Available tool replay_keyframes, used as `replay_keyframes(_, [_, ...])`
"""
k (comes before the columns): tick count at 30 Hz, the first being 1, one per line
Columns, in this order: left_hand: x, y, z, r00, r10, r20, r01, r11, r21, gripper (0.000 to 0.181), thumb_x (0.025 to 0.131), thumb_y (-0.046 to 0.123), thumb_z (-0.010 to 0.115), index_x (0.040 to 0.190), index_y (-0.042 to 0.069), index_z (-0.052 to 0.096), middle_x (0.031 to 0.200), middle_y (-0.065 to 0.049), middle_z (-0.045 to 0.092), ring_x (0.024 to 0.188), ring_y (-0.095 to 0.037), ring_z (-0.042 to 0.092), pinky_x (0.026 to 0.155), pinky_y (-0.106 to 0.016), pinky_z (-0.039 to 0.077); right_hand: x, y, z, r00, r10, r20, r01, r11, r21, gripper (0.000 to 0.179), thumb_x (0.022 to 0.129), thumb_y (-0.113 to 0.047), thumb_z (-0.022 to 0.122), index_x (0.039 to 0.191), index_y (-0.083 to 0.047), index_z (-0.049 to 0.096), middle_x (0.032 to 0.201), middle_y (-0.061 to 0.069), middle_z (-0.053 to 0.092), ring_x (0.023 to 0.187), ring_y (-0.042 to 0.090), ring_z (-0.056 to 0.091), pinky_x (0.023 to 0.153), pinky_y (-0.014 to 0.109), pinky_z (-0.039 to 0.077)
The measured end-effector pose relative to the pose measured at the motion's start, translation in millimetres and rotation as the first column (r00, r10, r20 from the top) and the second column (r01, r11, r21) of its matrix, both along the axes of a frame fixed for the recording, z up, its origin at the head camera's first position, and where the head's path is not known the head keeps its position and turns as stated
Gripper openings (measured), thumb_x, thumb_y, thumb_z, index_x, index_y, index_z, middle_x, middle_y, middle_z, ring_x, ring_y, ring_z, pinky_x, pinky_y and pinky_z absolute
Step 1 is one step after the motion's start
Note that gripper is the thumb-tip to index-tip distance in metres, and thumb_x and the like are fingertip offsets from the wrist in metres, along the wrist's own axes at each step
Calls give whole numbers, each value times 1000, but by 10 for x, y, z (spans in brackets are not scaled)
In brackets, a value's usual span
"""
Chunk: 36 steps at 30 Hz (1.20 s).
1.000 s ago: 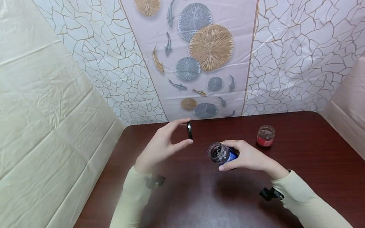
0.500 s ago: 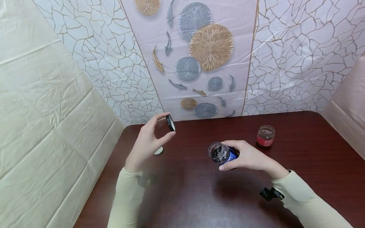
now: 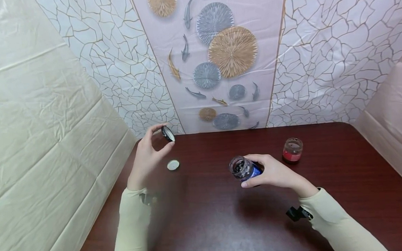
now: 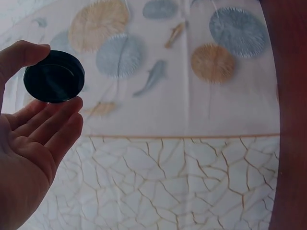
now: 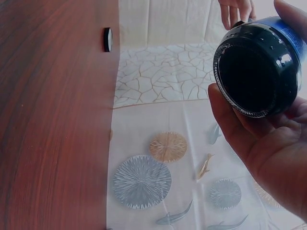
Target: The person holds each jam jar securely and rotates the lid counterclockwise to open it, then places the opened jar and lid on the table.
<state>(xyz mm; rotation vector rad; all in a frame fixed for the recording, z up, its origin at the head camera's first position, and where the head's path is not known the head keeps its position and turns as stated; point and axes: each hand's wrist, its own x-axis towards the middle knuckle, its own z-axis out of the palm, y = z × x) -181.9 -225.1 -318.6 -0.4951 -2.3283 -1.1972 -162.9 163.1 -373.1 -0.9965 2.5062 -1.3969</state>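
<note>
Between thumb and fingers, my left hand pinches a black jar lid by its rim, up near the table's far left edge. Its pale inner side faces right in the head view; the left wrist view shows the dark outer side of the lid. My right hand grips an uncapped glass jar with a blue label and dark contents. The jar is held above the table, its mouth tilted to the left. In the right wrist view the dark base of the jar faces the camera.
A second lid, pale side up, lies on the dark red table just right of my left hand. At the back right stands an open glass jar with a red label. Patterned cloth hangs behind the table.
My left hand has carried the black lid left and slightly away, turning its pale inside into view. The lid on the table has come out from behind that hand. My right hand stays still.
</note>
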Motion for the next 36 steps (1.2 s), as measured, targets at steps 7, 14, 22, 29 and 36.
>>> replay_keyframes(7, [-51,-178,-104,997,73,10,-73,997,15,60,87,18,81,139,11,52,134,-8,62,122,-26,62,104,-45,45,1,5,1,1000,-6,-3,6,1000,-3,57,78,-35,88,128,-17,66,113,-5,68,102,17,61,86,29,52])
replay_keyframes(14, [-90,-323,-239,992,107,60,-110,992,55,61,86,11,80,138,2,49,135,-14,57,124,-30,59,105,-42,45,6,3,-3,1000,-8,-22,8,1000,-2,55,78,-35,88,125,-18,67,111,-7,68,101,16,61,86,28,51])
replay_keyframes(22, [-105,-444,-347,985,93,143,-114,982,150,63,88,13,80,140,3,47,138,-14,58,129,-28,56,103,-35,48,9,8,-3,999,-21,-24,21,1000,2,54,78,-35,88,125,-18,67,110,-7,69,100,16,61,85,28,51])
replay_keyframes(29, [-164,-556,-480,977,131,167,-154,979,134,65,88,16,80,139,1,43,143,-18,53,130,-33,55,105,-40,47,5,15,-7,999,-28,-15,28,1000,12,56,78,-35,88,127,-17,66,113,-6,68,102,16,61,86,29,52])
replay_keyframes(36, [-225,-677,-657,956,181,229,-208,973,96,68,88,25,80,140,0,43,144,-19,52,130,-34,55,108,-46,43,14,25,0,1000,-26,-2,26,1000,10,57,79,-35,87,129,-16,65,115,-5,68,104,18,60,86,30,52])
